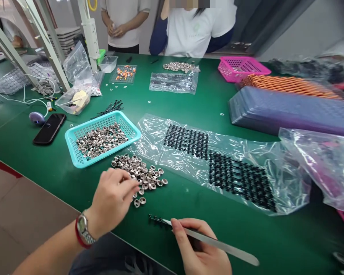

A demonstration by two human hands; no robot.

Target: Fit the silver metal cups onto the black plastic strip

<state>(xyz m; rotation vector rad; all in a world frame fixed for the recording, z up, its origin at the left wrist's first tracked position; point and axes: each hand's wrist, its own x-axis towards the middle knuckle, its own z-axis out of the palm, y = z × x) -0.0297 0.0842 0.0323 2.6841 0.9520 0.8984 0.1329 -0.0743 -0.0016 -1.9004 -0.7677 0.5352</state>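
My left hand (111, 200), with a watch on the wrist, is at the near edge of a loose pile of small silvery rings (145, 173). Its fingers are bent together; whatever is between the fingertips is too small to make out. A metal tool like tweezers (226, 248) lies in my right hand (200, 244), pinched between thumb and forefinger. The tool's tip touches a short black toothed strip (156, 219). More black strips (186, 141) lie in two blocks on a clear plastic sheet (154, 152). Beyond my left hand, a turquoise basket (74, 152) holds more silvery rings.
On the green table (206, 110) are a phone (49, 129), a pink basket (243, 65), a stack of bluish trays (275, 109) and a plastic bag (329, 164) at the right. Two people stand or sit across the table. Lamp posts rise at the left.
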